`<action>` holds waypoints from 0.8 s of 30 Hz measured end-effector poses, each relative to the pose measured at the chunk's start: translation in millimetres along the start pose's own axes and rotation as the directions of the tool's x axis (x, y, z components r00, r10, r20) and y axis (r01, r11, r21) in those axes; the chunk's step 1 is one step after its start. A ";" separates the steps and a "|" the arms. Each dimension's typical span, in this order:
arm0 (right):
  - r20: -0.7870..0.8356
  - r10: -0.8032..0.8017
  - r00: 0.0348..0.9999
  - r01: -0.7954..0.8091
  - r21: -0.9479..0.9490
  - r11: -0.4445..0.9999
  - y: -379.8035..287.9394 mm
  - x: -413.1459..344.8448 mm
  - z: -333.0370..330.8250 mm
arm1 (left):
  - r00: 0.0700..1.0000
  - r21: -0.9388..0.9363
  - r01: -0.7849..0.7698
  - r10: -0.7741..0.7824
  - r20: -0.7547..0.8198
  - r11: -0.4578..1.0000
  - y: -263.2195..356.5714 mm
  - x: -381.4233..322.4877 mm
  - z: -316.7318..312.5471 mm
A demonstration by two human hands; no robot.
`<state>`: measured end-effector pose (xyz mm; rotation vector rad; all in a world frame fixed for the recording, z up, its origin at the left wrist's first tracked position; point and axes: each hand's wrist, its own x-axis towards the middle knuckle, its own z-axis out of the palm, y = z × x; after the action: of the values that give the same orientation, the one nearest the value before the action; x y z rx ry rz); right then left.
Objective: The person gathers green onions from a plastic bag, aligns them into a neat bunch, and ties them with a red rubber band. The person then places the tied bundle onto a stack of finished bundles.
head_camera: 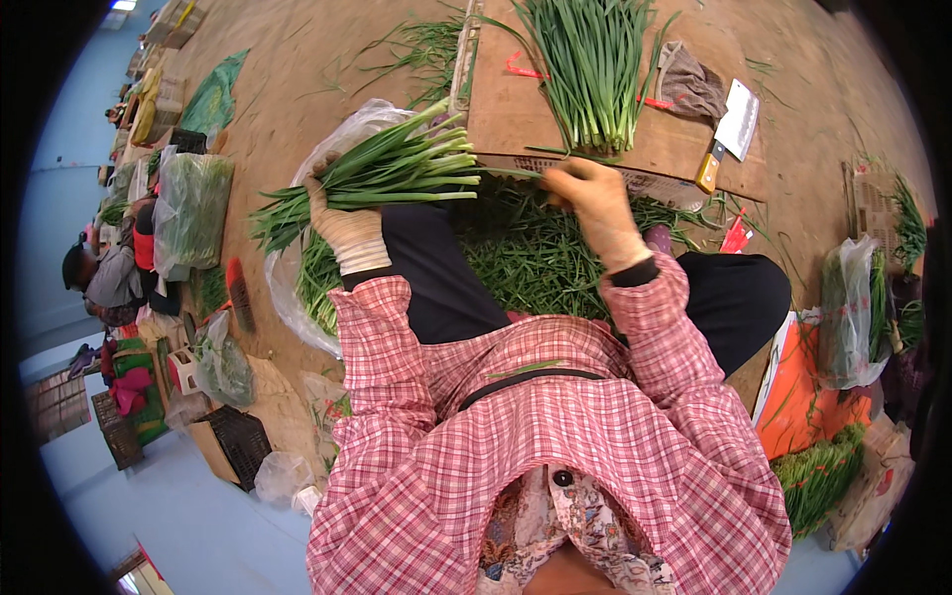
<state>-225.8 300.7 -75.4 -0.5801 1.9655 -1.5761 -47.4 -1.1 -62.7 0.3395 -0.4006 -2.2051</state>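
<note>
My left hand (343, 227), in a pale knitted glove, is closed around a bunch of garlic chives (401, 167), with the pale stem ends pointing right. My gloved right hand (591, 208) pinches a single green leaf (513, 172) that stretches from near those stem ends. Beyond my hands, a larger bunch of garlic chives (595, 74) lies on a brown board (506, 119), with red ties by it. To its right are a crumpled brown cloth (688, 80) and a cleaver (732, 130) with a wooden handle.
Loose green leaves (535, 264) are heaped between my knees. A clear plastic bag (286, 297) with more greens stands at my left. Bagged greens (851, 312), an orange sheet (799, 387) and tied bundles (818, 476) are at the right. A person (111, 275) sits far left near a black crate (236, 446).
</note>
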 end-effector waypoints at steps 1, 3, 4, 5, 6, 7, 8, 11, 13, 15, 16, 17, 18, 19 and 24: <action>-0.031 0.060 0.998 -0.066 -0.301 0.951 4.6 0.9 -10.7 | 0.999 0.029 -0.034 0.034 0.022 0.999 2.8 0.6 0.3; -0.045 -0.001 0.999 -0.036 -0.823 0.567 6.8 -6.1 -14.8 | 0.998 0.046 -0.056 0.056 0.002 0.997 7.6 -0.4 1.0; -0.075 -0.036 0.996 -0.029 -0.719 0.694 4.6 -6.4 -8.4 | 0.999 0.045 -0.041 0.041 0.013 0.998 5.6 0.5 1.0; -0.058 -0.123 0.991 0.078 -0.491 0.867 0.4 -6.1 0.4 | 0.999 0.049 -0.050 0.049 0.020 0.998 2.5 0.9 0.7; -0.074 -0.178 0.981 0.150 -0.287 0.946 -5.5 -3.6 15.6 | 0.998 0.050 -0.057 0.055 0.044 0.997 -3.8 0.8 -0.3; -0.071 -0.218 0.973 0.213 -0.078 0.974 -11.6 -0.3 28.3 | 0.997 0.027 -0.022 0.020 0.072 0.999 -9.6 1.3 -0.9; -0.023 -0.140 0.990 0.141 0.046 0.989 -17.9 4.2 37.6 | 0.993 0.001 0.008 -0.008 0.121 1.000 -13.7 1.4 -1.0; 0.047 -0.190 0.981 0.193 -0.072 0.979 -29.3 11.5 37.5 | 0.993 0.011 -0.011 0.009 0.119 1.000 -17.3 -0.8 1.3; -0.201 -0.120 0.972 0.068 -0.248 0.966 -31.9 13.2 25.7 | 0.998 0.037 -0.058 0.057 0.024 0.998 -16.2 -2.5 4.3; -0.152 0.083 0.985 -0.031 0.318 0.948 -33.9 14.7 18.3 | 0.997 0.091 -0.071 0.070 0.016 0.993 -17.8 -5.6 6.5; -0.100 -0.048 0.994 0.073 0.265 0.961 -35.6 16.1 18.2 | 0.998 0.109 -0.062 0.060 0.022 0.992 -20.2 -7.4 7.1; -0.048 -0.170 0.984 0.177 0.214 0.961 -37.5 18.0 18.1 | 0.999 0.109 -0.044 0.040 0.037 0.993 -22.9 -8.6 7.8; -0.003 -0.260 0.966 0.255 0.213 0.943 -39.8 19.8 20.9 | 0.999 0.113 -0.031 0.027 0.042 0.993 -26.1 -8.4 8.5; 0.116 -0.265 0.957 0.244 0.173 0.954 -42.6 21.5 22.3 | 0.999 0.095 -0.017 0.012 0.051 0.995 -28.6 -9.0 8.8; -0.095 0.097 0.991 -0.051 0.404 0.913 -53.6 20.2 23.1 | 0.999 0.069 -0.021 0.017 0.051 0.997 -28.5 -12.2 10.0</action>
<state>-226.3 258.9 -29.8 -0.2494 1.6449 -1.9278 -63.9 27.0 -63.6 0.3164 -0.5073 -2.1885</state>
